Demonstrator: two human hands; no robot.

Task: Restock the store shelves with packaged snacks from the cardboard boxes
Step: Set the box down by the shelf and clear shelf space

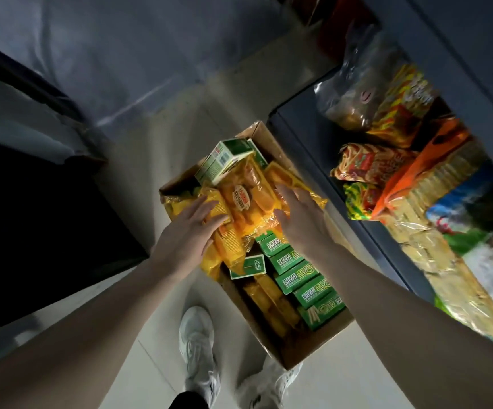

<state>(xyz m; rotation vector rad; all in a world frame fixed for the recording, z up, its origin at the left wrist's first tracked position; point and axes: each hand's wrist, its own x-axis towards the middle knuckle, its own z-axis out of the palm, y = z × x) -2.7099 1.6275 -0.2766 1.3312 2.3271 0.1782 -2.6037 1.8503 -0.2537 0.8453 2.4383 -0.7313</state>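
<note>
Left hand [187,234] is laid flat on the yellow snack packs [239,202], fingers straight and slightly spread, pressing on a yellow pack at the pile's left side. Right hand [298,216] is placed on the pile's right side, fingers extended, thumb angled toward the pile; nothing is gripped by either hand.

The yellow packs are heaped in the far half of an open cardboard box [295,354] set on the floor [150,364]. Film is glossy, crinkled, partly clear; oblong golden pieces are seen through it, and a round red-and-white label is carried on the top pack. More yellow packs are lined along the box's left inner wall, lower down.

A row of green cartons [301,276] is stacked along the box's right side: rectangular, matte card, white print. One green carton [224,159] is perched tilted on top of the yellow heap at the far end. A small flat green carton [248,267] is lying loose near the middle.

Just right of the box, a dark metal shelf [298,125] is loaded with bagged snacks [387,172]: clear, orange, red-yellow and green film, all shiny.

White sneakers [198,349] are seen at the box's near end.
</note>
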